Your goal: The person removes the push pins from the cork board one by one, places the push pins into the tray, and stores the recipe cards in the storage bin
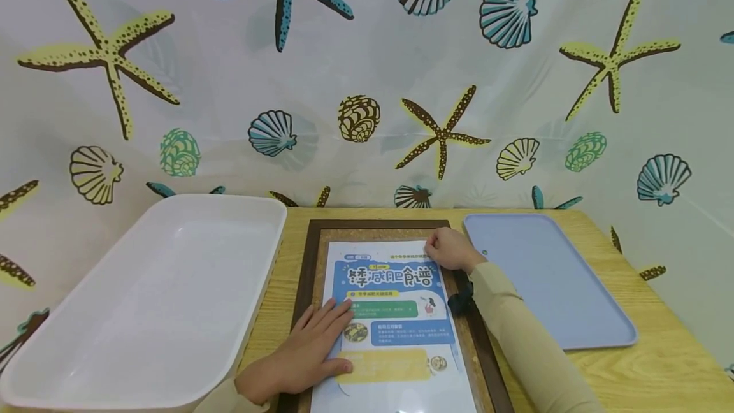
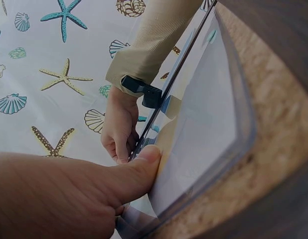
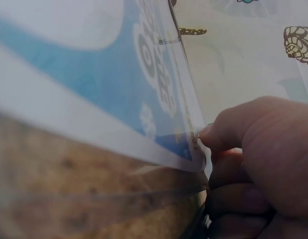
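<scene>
A printed sheet [image 1: 395, 324] in a clear sleeve lies on a cork board [image 1: 316, 285] with a dark brown frame. My left hand [image 1: 312, 349] rests flat on the sheet's left side, fingers spread. In the left wrist view its thumb [image 2: 136, 172] presses on the sleeve. At the sheet's top right corner, my right hand [image 1: 453, 248] has its fingers curled. The right wrist view has its thumb [image 3: 224, 127] and forefinger pinching a small pin [image 3: 199, 136] against that corner; most of the pin is hidden by the fingers.
A deep white tray [image 1: 269, 234] stands left of the board. To the right lies a shallow blue tray [image 1: 533, 273], with a small green piece [image 1: 484, 252] near its left edge. Behind the wooden table [image 1: 636, 279] hangs a curtain [image 1: 321, 75] printed with starfish and shells.
</scene>
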Tool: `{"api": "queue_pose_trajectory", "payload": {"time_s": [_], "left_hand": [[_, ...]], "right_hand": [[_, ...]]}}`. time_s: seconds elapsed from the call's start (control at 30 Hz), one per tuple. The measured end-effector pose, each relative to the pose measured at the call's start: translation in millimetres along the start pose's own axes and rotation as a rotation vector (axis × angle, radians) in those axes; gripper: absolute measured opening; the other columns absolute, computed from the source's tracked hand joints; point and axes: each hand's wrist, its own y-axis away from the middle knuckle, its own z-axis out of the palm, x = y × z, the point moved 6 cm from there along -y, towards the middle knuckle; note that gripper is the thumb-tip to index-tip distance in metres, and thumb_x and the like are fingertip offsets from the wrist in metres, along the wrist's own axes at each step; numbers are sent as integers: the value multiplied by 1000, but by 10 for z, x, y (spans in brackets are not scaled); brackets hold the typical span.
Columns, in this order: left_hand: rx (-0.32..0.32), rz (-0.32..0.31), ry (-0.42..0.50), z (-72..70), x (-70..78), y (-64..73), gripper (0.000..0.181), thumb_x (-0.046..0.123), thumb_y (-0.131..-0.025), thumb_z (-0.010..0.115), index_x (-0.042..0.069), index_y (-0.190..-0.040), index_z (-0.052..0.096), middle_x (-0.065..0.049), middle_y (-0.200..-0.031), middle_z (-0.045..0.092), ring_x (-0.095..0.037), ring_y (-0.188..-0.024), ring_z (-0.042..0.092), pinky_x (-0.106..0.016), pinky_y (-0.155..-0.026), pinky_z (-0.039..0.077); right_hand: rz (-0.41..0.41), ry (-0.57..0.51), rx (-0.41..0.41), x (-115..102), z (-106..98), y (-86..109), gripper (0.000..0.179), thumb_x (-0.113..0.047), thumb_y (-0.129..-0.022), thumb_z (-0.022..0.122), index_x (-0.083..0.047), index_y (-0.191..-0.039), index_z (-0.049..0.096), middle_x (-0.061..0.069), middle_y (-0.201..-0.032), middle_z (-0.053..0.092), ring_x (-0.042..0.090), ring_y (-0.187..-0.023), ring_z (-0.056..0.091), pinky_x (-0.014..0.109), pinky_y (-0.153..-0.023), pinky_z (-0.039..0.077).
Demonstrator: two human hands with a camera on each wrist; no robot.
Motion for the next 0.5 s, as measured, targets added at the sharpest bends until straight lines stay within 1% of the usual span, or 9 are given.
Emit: {"api": "queue_pose_trajectory", "payload": {"time_s": [0.2, 0.37, 0.5], "left_hand": [[3, 3, 2, -4, 4, -8, 78, 48, -92, 57, -1, -148, 32, -16, -158, 24, -41, -147, 12, -66, -113, 7], [4, 12, -8, -7, -7, 14, 79, 48, -92, 57, -1, -148, 32, -17, -158, 24, -42, -146, 13, -67, -112, 8], [9, 27, -7, -12, -5, 24, 79, 48, -92, 57, -2, -148, 31, -18, -158, 24, -44, -146, 14, -68, -111, 9]], "right_hand": [[4, -3, 1, -5, -12, 2, 14, -13, -91, 56, -1, -89, 64, 1, -68, 57, 13, -61, 51, 25, -60, 41], [-19, -26, 11, 2, 11, 7, 14, -12, -92, 57, 0, -90, 64, 3, -70, 59, 13, -62, 52, 26, -62, 43], [-29, -33, 22, 15, 22, 7, 13, -11, -92, 57, -1, -89, 63, 2, -69, 56, 13, -62, 51, 26, -62, 42]]}}
